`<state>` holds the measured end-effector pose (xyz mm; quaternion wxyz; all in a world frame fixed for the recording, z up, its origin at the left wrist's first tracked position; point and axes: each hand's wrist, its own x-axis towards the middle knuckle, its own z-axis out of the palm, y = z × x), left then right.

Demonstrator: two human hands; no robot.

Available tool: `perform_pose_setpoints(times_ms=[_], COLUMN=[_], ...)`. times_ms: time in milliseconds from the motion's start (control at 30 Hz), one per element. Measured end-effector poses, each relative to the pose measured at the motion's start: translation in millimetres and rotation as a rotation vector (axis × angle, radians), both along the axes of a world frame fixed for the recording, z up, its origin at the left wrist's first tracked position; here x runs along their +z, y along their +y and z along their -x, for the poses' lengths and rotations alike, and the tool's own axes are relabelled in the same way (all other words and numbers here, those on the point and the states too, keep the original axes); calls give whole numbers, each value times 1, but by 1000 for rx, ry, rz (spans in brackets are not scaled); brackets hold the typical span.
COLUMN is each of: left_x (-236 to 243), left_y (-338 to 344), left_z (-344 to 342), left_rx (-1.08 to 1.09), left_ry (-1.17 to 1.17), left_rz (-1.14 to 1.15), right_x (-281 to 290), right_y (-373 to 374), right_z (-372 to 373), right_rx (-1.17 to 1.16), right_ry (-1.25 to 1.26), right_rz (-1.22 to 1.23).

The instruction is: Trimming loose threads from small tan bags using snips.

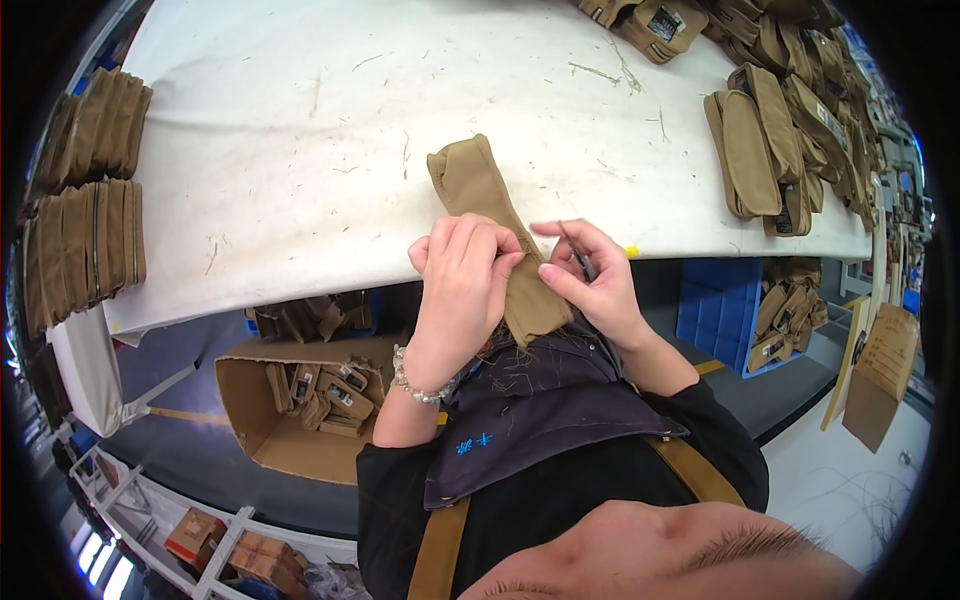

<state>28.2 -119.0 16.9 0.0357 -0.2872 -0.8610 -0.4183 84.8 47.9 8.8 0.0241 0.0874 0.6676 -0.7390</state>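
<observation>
A long, narrow tan fabric pouch [492, 205] lies over the table's near edge, its lower end resting on my dark apron. With finger and thumb my left hand [460, 275] pinches the pouch's seam around its middle. To the right of that seam, my right hand [595, 280] is closed around small dark thread snips [580, 262], partly hidden by the fingers. The snips' tips are too small to make out clearly. Loose thread ends [535, 358] lie on the apron just below the pouch.
The white-covered table [290, 150] carries scattered thread scraps. Tan pouches stand in stacks [85, 245] at the left and are heaped [750, 150] at the right. Below the table sit a cardboard box [260, 440] and a blue crate [715, 310], both holding pouches.
</observation>
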Motion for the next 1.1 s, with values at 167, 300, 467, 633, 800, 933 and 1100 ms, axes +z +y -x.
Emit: perform_pose_setpoints(times_ms=[167, 300, 467, 633, 800, 933, 1100], left_x=[-2, -2, -1, -3, -2, -3, -5], left_y=[1, 1, 2, 4, 7, 7, 7], left_z=[-1, -1, -1, 1, 1, 0, 0], left_rx=[16, 22, 32, 22, 28, 31, 35], left_ry=[25, 6, 16, 66, 84, 69, 75], left_rz=[1, -27, 25, 32, 21, 6, -16], right_x=[26, 56, 64, 64, 67, 67, 67], right_y=[30, 34, 34, 32, 29, 30, 27], right_z=[14, 19, 18, 16, 19, 23, 26], right_rx=[39, 85, 168, 228, 259, 322, 340], right_ry=[453, 566, 600, 687, 753, 809, 836], right_rz=[-989, -1353, -1488, -1533, -1588, -1621, -1649])
